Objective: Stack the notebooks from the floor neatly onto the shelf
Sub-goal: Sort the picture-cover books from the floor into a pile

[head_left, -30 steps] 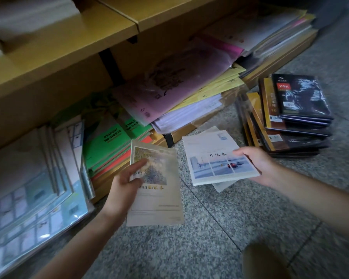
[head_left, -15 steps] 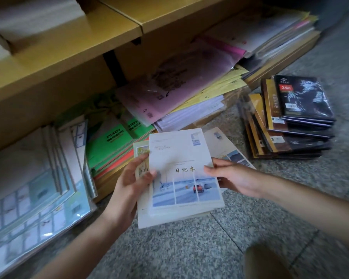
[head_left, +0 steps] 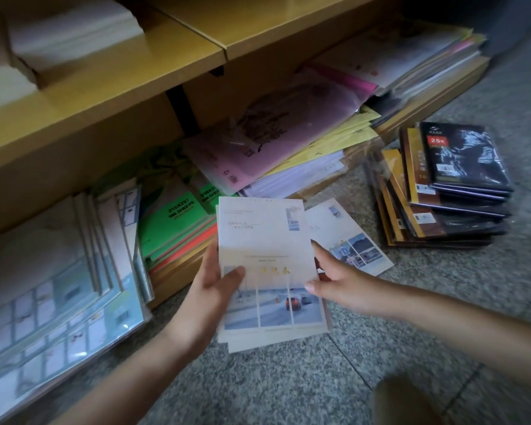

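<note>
The left hand is gripping the notebooks, thumb pressing the cover, the right hand pinching their right edge, probably squaring them for the shelf

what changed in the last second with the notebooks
The right grip lifted the red-car diary off the floor and laid it on the beige notebook held by the left grip; both now hold the pair. The other floor diary and dark notebook stack stayed put.
</note>
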Action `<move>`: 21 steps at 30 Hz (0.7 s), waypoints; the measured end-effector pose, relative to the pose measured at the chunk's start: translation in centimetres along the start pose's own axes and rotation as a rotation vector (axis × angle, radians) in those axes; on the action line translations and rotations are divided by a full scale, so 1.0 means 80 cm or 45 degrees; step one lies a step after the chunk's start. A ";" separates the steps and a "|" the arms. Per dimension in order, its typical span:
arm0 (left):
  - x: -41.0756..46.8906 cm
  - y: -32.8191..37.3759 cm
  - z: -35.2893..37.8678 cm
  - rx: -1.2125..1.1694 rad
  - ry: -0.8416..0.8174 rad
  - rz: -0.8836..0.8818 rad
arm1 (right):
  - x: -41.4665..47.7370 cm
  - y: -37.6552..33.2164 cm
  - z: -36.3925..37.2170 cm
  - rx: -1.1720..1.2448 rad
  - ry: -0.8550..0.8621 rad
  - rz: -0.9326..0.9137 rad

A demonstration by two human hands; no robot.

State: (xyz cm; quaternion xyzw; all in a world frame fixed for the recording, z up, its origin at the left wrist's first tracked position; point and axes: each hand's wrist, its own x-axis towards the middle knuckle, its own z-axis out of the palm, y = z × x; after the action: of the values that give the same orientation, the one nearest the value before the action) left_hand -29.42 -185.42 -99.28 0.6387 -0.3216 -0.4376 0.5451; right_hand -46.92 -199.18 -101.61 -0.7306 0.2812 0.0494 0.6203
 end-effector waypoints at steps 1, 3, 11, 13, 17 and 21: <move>-0.003 0.004 0.001 0.058 -0.019 0.048 | -0.003 -0.002 0.002 -0.038 0.024 -0.054; -0.009 0.015 -0.001 0.135 -0.048 0.167 | -0.016 -0.012 0.001 -0.017 0.087 -0.162; -0.021 0.117 -0.014 0.073 -0.026 0.764 | -0.053 -0.129 -0.026 -0.245 0.529 -1.113; -0.011 0.146 -0.026 0.139 0.106 0.918 | -0.039 -0.167 -0.036 -0.173 0.529 -1.165; -0.003 0.206 -0.047 0.088 0.448 1.087 | -0.016 -0.244 -0.043 0.238 0.357 -0.961; -0.005 0.233 -0.070 -0.006 0.820 1.025 | 0.004 -0.292 -0.027 0.333 -0.013 -0.638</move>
State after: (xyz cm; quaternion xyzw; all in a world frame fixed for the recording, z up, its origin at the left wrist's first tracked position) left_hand -23.24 -186.44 -80.81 0.5656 -0.3569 0.0249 0.7430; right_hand -36.23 -199.64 -80.70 -0.6907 0.0928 -0.1386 0.7037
